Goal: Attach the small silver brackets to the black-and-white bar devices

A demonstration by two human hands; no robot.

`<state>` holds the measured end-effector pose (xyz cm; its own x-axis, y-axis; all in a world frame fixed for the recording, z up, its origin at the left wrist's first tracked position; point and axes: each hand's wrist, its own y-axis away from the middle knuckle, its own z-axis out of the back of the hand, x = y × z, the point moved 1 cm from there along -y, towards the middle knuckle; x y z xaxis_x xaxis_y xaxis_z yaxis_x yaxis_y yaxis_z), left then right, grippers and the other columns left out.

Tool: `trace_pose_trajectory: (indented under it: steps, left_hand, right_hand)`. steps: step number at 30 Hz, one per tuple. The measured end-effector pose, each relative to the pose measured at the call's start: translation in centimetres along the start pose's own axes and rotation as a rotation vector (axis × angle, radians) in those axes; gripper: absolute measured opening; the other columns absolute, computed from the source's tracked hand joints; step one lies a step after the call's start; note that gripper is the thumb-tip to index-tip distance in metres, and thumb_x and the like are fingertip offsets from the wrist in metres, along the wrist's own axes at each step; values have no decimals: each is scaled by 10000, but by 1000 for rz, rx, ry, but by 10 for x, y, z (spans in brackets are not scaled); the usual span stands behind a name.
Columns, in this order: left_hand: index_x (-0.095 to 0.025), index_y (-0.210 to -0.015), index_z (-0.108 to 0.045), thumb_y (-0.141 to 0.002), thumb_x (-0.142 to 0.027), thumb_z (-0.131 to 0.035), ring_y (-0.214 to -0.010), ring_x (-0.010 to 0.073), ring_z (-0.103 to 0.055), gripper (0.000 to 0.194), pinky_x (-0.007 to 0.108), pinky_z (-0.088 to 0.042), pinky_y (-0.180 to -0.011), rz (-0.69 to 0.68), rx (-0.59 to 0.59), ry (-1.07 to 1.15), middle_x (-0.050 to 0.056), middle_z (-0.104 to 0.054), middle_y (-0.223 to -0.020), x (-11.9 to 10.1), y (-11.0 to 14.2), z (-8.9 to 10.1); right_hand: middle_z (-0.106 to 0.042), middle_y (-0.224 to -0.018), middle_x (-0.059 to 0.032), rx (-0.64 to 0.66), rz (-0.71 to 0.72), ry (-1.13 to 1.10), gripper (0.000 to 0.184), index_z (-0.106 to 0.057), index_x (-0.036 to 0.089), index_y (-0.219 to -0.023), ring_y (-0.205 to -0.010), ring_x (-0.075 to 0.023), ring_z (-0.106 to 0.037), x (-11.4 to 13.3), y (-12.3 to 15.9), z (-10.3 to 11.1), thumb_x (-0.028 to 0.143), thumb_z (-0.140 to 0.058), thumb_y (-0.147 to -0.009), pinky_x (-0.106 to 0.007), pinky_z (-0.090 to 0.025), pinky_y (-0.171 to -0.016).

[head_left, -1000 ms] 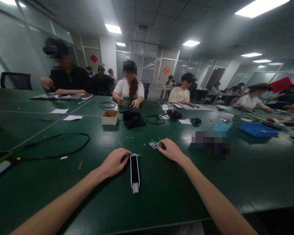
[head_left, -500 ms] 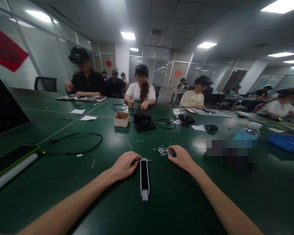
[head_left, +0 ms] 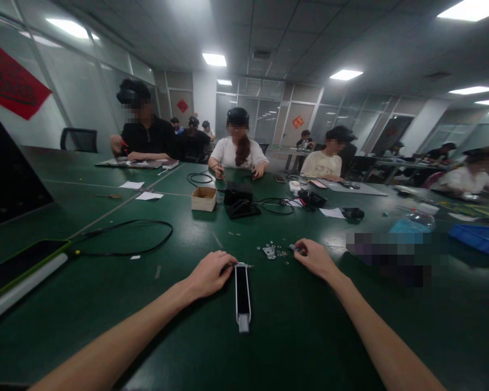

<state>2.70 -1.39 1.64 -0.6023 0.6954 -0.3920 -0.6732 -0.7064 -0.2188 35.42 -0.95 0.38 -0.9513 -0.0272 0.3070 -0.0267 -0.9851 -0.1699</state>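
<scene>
black-and-white device [head_left: 243,293], green table [head_left: 285,342]

own hands [head_left: 212,274] 2 | white-framed device [head_left: 242,290] 1 | open box [head_left: 204,202] 1 | blue tray [head_left: 475,240] 1 | tiny rings [head_left: 284,253] several, uncountable

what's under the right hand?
One end of a small gray metal piece pokes out from the right hand, with green tabletop around it. The piece's gripped end and anything beneath the palm are covered.
</scene>
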Motion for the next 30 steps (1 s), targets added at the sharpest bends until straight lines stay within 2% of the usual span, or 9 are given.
trace_pose_trajectory:
  steps: [5, 8, 12, 16, 20, 24, 27, 30]
  left_hand:
    - [-176, -1050, -610, -872, -125, -475, -926, 201, -594, 229, 353, -465, -847, 1, -5, -7, 59, -654, -1000, 0, 1, 1]
    - [-167, -1064, -604, -876, -128, -471, -941, 201, -592, 234, 359, -462, -855, -3, 0, -4, 63, -651, -1020, -1, 1, 2]
    - [-172, -1060, -604, -879, -140, -475, -940, 197, -595, 225, 351, -461, -856, 1, 0, 2, 58, -652, -1019, -2, 2, 2]
    - [-173, -1056, -603, -882, -148, -471, -933, 194, -595, 220, 346, -457, -858, -6, -14, -1, 58, -654, -1008, -1, 3, 1]
    - [-176, -1042, -603, -875, -139, -474, -919, 188, -594, 214, 339, -452, -856, -3, -23, -7, 53, -654, -986, 1, 3, -1]
    - [-176, -1051, -601, -866, -129, -479, -937, 186, -588, 226, 333, -446, -862, 4, -23, -4, 51, -650, -1004, 3, 3, -2]
    - [-180, -1052, -601, -870, -141, -479, -934, 184, -587, 223, 330, -446, -853, 4, -26, 8, 48, -650, -1007, 2, 3, -2]
    - [-177, -1037, -609, -869, -139, -475, -917, 186, -588, 218, 332, -443, -850, 0, -17, -3, 51, -654, -993, 0, 3, -1]
  right_hand:
    - [-601, -1109, -105, -58, 142, 78, 300, -624, 165, -1078, -1027, -240, -524, 15, 6, 6, 308, -503, -843, -365, -415, -877]
    - [-625, -1054, -86, 11, 216, 123, 260, -658, 202, -1036, -982, -240, -527, 25, 7, 7, 302, -490, -864, -378, -420, -844]
    - [-648, -989, -74, 73, 218, 158, 221, -682, 230, -958, -939, -241, -537, 32, 6, 4, 287, -486, -874, -374, -427, -799]
    - [-643, -948, -83, 94, 156, 143, 191, -666, 200, -901, -905, -238, -549, 33, 4, -1, 282, -497, -866, -351, -433, -766]
    - [-633, -907, -84, 123, 98, 80, 170, -637, 175, -864, -861, -221, -566, 31, 3, -4, 269, -495, -862, -323, -430, -739]
    - [-626, -891, -92, 128, 120, 0, 161, -613, 153, -863, -844, -206, -569, 34, 7, -2, 227, -470, -868, -309, -429, -742]
    - [-621, -943, -96, 71, 193, -114, 197, -613, 147, -957, -870, -200, -567, 48, 13, -1, 238, -453, -886, -319, -438, -780]
    - [-625, -985, -87, 32, 317, -226, 221, -624, 161, -1012, -924, -200, -561, 74, 21, -7, 238, -451, -897, -338, -440, -834]
